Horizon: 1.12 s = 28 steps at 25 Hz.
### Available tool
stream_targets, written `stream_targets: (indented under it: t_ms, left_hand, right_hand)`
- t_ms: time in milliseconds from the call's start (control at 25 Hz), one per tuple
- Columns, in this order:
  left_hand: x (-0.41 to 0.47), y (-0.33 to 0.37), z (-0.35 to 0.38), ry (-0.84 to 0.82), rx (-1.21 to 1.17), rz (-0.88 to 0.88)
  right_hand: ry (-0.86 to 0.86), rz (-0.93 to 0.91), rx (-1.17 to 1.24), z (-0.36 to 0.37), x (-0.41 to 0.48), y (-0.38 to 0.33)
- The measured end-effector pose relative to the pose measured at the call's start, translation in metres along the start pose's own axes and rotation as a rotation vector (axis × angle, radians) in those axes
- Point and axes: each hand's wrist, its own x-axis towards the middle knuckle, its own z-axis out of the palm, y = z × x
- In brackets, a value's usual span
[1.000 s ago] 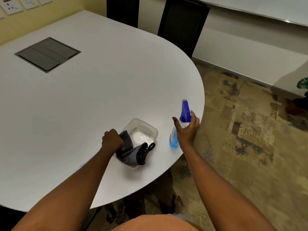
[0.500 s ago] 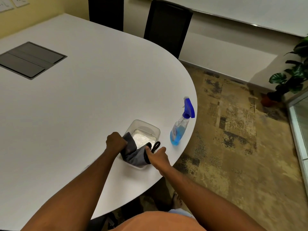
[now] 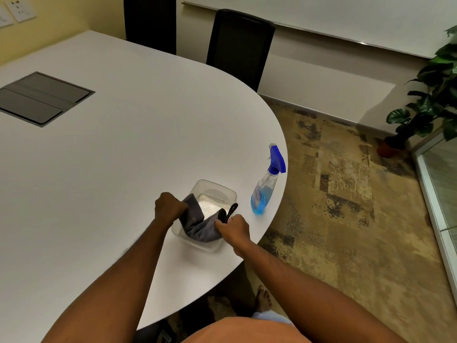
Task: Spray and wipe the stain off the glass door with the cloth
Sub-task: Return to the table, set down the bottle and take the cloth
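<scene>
While gripped at both ends, grey cloth (image 3: 197, 225) draped over the near half of a clear plastic tub (image 3: 214, 191) on the white bench (image 3: 103, 169). Left hand (image 3: 169, 207) fisted tight on the cloth's end at 9 o'clock of the tub; right hand (image 3: 232, 227) pinching the other end at about 4 o'clock, beside a black loop (image 3: 232, 211) on the cloth. White material visible in the far half of the tub, kind not discernible. One spray bottle (image 3: 265, 186), blue trigger head and blue liquid low inside, standing upright near the bench edge at 2 o'clock from the right hand, apart from both hands; label present but too small to read. No legible writing anywhere. Counted: one cloth, one tub, one bottle, two black chairs (image 3: 241, 43) at 12 o'clock beyond the bench, one grey cable hatch (image 3: 42, 97) set into the bench at 10 o'clock, one potted plant (image 3: 430, 100) at 2 o'clock on the patterned carpet (image 3: 346, 206). Glass door (image 3: 442, 191) partly in view at 3 o'clock, well apart from cloth and bottle.
</scene>
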Motion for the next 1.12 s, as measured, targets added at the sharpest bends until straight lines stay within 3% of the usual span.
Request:
stream_targets:
  t_ms: [360,720,1120]
  left_hand:
    - [-0.022,0.026,-0.017,-0.181,-0.662,0.032]
    - [-0.096,0.049,0.025,-0.687,-1.024,-0.284]
    - [-0.280,0.087,0.125,-1.073,-1.178,0.025]
  right_hand:
    - [0.107,-0.081,0.549,-0.050,-0.023,0.009]
    - [0.153,-0.188,0.990,-0.129,-0.068,0.063]
    - [0.227,-0.336,1.387,-0.247,-0.196,0.212]
